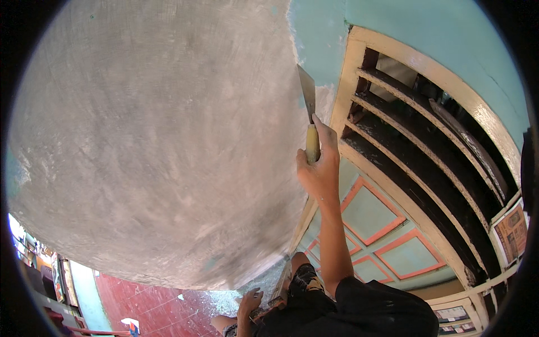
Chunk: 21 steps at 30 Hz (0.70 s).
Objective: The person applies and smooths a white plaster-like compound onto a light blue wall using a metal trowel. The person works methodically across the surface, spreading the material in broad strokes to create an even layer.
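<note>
My right hand (321, 163) is raised and wrapped round the wooden handle of a scraper (307, 92), with the forefinger stretched along it toward the metal blade. The blade's tip lies at the wall (168, 140), by the ragged border between the grey bare surface and the light-blue paint (318, 39). Low down by my legs hangs my left hand (250, 302), its fingers apart and nothing visible in it.
Right of the scraper is a cream-framed slatted opening (415, 106). Below it stands a pale-green panelled door (373, 210) with orange trim. Pale flakes (224, 303) lie on the red floor (140, 297). A printed sheet (511, 233) hangs at far right.
</note>
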### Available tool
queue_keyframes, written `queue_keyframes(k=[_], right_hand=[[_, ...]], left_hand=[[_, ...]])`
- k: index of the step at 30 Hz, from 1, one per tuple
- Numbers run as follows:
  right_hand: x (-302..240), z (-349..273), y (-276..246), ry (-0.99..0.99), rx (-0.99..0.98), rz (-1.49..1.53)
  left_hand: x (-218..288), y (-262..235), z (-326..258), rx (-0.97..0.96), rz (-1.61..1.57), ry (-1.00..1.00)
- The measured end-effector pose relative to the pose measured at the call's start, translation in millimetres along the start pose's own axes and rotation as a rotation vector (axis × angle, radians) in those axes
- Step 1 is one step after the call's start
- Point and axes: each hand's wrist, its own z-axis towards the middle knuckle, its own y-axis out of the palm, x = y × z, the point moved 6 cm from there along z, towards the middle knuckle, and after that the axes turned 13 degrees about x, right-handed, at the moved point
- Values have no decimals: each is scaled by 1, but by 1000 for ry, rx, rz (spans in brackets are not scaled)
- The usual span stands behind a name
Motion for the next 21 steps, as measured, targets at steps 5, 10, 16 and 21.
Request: queue_keyframes(k=[5, 10, 16, 21], right_hand=[[-5, -3, -9, -93, 86, -5], [-24, -12, -12, -181, 89, 9], [-36, -14, -11, -197, 137, -46], [-45, -15, -2, -191, 139, -7]], left_hand=[[-10, 7, 4, 1, 4, 19], [-18, 10, 6, 29, 18, 38], [-10, 5, 4, 45, 8, 66], [-9, 4, 3, 56, -14, 91]])
